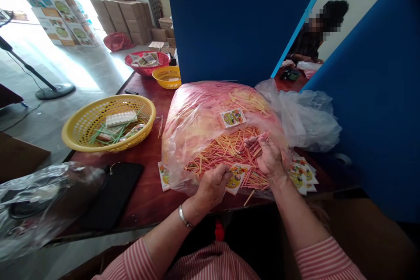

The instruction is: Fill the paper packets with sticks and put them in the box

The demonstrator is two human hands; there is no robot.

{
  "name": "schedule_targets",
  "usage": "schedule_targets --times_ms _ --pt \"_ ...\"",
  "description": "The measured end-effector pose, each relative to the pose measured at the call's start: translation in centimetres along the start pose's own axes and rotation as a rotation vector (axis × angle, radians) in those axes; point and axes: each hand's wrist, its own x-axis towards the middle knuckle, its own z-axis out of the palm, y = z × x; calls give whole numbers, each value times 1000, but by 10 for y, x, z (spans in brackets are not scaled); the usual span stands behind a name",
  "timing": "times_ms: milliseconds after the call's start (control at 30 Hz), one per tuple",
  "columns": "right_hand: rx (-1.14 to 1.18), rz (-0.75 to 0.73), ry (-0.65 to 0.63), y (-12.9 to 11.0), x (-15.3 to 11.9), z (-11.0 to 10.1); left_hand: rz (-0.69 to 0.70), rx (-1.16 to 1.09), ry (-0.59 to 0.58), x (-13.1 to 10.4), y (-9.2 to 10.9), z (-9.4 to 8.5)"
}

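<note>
A large clear plastic bag (183,127) lies open on the table, full of thin pink and yellow sticks (226,151). At its near edge my left hand (213,183) is closed on a small printed packet (235,178), gripped by its left side. My right hand (267,155) is closed around a small bunch of pink sticks (257,146), just above the loose ones. Another printed packet (232,117) rests on top of the bag. More packets (300,175) lie in a pile right of the bag, and one (164,176) is partly under its left edge.
On the left stands a yellow basket (70,133) with green sticks and white packs. A black pouch (113,194) and a plastic-wrapped bundle (42,201) lie nearer. Behind are a red basket (147,70) and a smaller yellow one (167,83). Blue partitions (236,22) rise at the back; a person (311,37) sits beyond.
</note>
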Motion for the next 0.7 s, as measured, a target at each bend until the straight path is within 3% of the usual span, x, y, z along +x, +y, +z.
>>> schedule_targets --times_ms 67,200,267,533,700 --pt "69 -3 -22 -6 -6 8 -22 -82 -32 3 -1 7" --pt "72 -13 -31 -10 -15 19 -285 -475 -99 7 -4 16" --pt "51 2 -2 -7 -18 22 -334 -552 -123 8 -7 18" --pt "-112 -49 36 11 -31 29 -239 -552 -56 2 -17 26" --pt "-37 -93 -10 -7 -33 29 -132 -260 20 0 -14 16"
